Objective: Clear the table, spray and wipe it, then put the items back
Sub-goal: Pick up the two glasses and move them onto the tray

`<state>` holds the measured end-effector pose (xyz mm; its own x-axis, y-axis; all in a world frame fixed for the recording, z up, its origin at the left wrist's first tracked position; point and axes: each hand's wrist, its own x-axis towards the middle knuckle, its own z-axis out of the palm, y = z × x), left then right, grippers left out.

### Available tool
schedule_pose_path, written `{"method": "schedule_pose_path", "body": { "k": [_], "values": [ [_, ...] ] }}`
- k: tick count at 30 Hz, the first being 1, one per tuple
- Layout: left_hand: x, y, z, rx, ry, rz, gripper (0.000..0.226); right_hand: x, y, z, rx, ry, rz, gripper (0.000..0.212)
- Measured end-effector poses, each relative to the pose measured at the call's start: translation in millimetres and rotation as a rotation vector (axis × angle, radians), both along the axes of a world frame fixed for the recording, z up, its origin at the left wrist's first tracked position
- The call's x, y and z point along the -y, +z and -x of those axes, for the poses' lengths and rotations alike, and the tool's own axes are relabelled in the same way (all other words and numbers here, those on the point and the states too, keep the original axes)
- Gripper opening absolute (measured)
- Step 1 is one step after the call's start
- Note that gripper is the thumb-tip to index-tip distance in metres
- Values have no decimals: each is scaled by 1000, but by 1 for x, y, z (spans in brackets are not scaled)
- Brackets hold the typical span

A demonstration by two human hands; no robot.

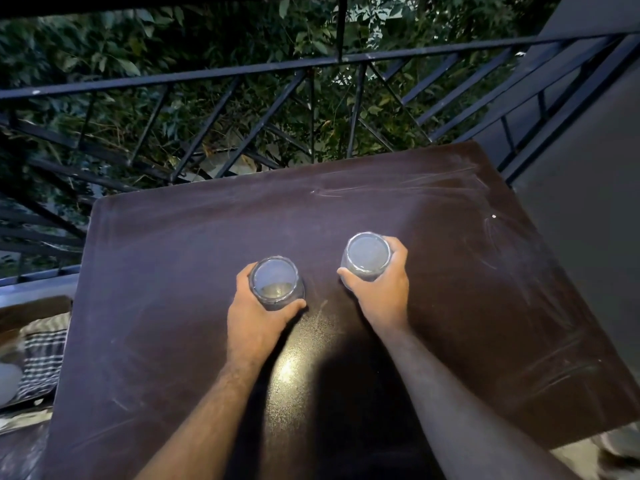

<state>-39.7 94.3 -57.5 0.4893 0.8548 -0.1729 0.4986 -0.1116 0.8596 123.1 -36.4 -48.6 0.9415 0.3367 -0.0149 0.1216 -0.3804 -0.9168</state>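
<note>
Two clear drinking glasses stand near the middle of a dark brown table [173,271]. My left hand [258,320] is wrapped around the left glass [274,282], which rests on the tabletop. My right hand [379,289] grips the right glass [367,253] from its right side. Whether that glass touches the table or is slightly lifted, I cannot tell. Both glasses look empty, seen from above. The tabletop shows dusty smears and scratch marks.
A black metal railing [311,64] with diagonal bars runs behind the table, with leafy plants beyond. A checked cloth [43,355] lies below the table's left edge beside a pale round object [8,382]. A grey wall [588,220] stands to the right.
</note>
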Motion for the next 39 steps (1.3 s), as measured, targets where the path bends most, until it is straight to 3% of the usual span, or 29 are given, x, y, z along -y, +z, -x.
{"method": "schedule_pose_path", "body": {
  "k": [7, 10, 12, 18, 27, 31, 39],
  "values": [
    [4, -6, 0, 66, 18, 68, 108, 8, -10, 0, -14, -35, 0, 86],
    [3, -10, 0, 86, -9, 51, 114, 11, -12, -3, -31, -1, -1, 102],
    [4, -13, 0, 94, -17, 34, 106, 14, -13, -5, -50, 23, -5, 108],
    [-2, -11, 2, 98, 6, 14, 87, 9, -14, 1, -29, 8, -12, 83],
    [-46, 13, 40, 141, 54, -38, 84, -21, 8, 35, 23, 48, -58, 81],
    [-70, 24, 78, 150, 74, -53, 96, -45, 20, 62, 28, 82, -96, 81],
    [-130, 44, 176, 197, 143, -81, 94, -123, 40, 146, 10, 163, -138, 81]
  ]
}}
